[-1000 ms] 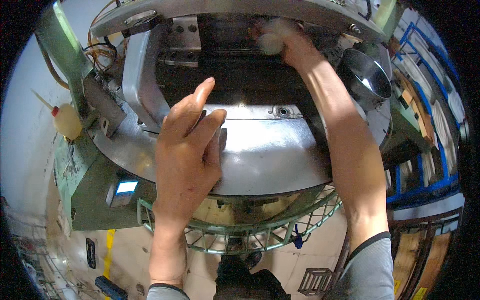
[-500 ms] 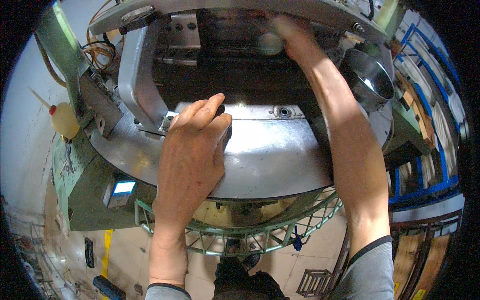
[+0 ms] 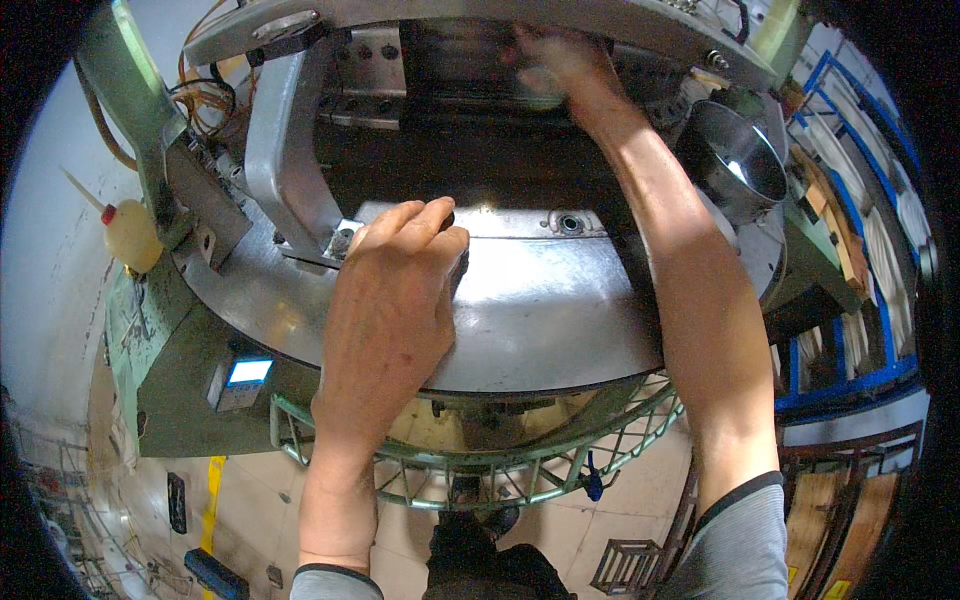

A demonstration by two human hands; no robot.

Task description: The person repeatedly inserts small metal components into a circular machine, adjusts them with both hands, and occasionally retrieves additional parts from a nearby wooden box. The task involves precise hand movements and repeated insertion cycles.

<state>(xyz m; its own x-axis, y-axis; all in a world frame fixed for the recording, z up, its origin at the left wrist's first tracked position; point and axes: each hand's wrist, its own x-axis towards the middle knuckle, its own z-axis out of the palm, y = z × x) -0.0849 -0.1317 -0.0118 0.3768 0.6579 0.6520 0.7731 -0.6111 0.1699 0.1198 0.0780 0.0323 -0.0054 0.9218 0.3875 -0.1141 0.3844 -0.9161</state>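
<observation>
1. Head view, the room: your tiled floor (image 3: 565,530) carries a yellow stripe (image 3: 213,500); a white wall (image 3: 60,260) stands to the left, and a blue rack (image 3: 845,388) holds pale goods on the right.
2. Steel table (image 3: 540,340): its curved front edge faces you, bare and brightly lit at the middle. Its sheen may be oil or merely polish; were it oily, your left hand could slip.
3. Dark opening (image 3: 480,150): it lies behind the table's inner edge, with a dark panel (image 3: 455,60) at its rear, the thing nearest your right hand.
4. Upper bar (image 3: 660,40): it spans the opening above your right wrist. Should machinery there shift while you reach beneath, your hand could be pinched; a hasty withdrawal could knock your knuckles on the bar.
5. Green lattice rail (image 3: 480,470): it curves below the table's front edge.
6. Left hand (image 3: 390,300): over the table's front left portion, fingers half bent; you may have something under them, but this cannot be told.
7. Right hand (image 3: 575,75): blurred, fingers apparently part spread; its grasp cannot be told.
8. Metal cylinder (image 3: 735,165): open-topped, at the table's right edge near your forearm, where a stray elbow might strike it.
9. Squeeze bottle (image 3: 133,238): red-collared, beyond the left edge.
10. Lit screen (image 3: 249,371): below the front left edge.
</observation>
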